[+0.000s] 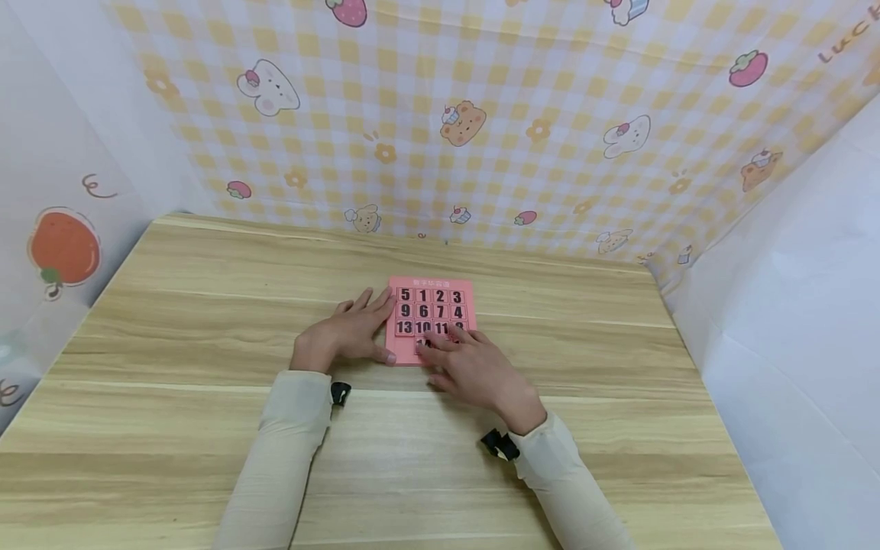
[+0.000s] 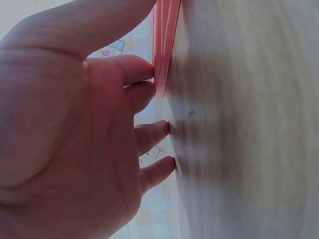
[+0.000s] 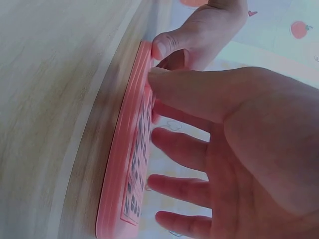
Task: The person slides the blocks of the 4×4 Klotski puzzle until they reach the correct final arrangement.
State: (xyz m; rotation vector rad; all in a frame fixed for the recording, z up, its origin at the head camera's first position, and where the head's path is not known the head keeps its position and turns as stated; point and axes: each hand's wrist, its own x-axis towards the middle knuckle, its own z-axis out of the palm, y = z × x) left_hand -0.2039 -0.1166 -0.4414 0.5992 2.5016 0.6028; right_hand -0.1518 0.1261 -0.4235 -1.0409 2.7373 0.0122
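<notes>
A pink number sliding puzzle point(image 1: 470, 295) lies flat on the table, its numbered tiles point(image 1: 422, 312) in rows starting 5, 1, 2, 3. The bottom-left corner slot is bare pink. My left hand point(image 1: 349, 334) rests along the puzzle's left side, thumb at the lower left corner. In the left wrist view, two fingertips touch the layered pink edge point(image 2: 162, 55), while the other two reach the table. Over the lower right of the board spreads my right hand point(image 1: 474, 370), fingertips on the bottom-row tiles, hiding several of them. Its fingers point(image 3: 182, 149) are extended in the right wrist view.
The wood-grain table point(image 1: 227, 305) extends on all sides of the puzzle. Behind it hangs a yellow checked cloth point(image 1: 412, 183) with cartoon prints. White sheets point(image 1: 791, 267) flank both sides. Each cuff carries a black wrist mount point(image 1: 500, 444).
</notes>
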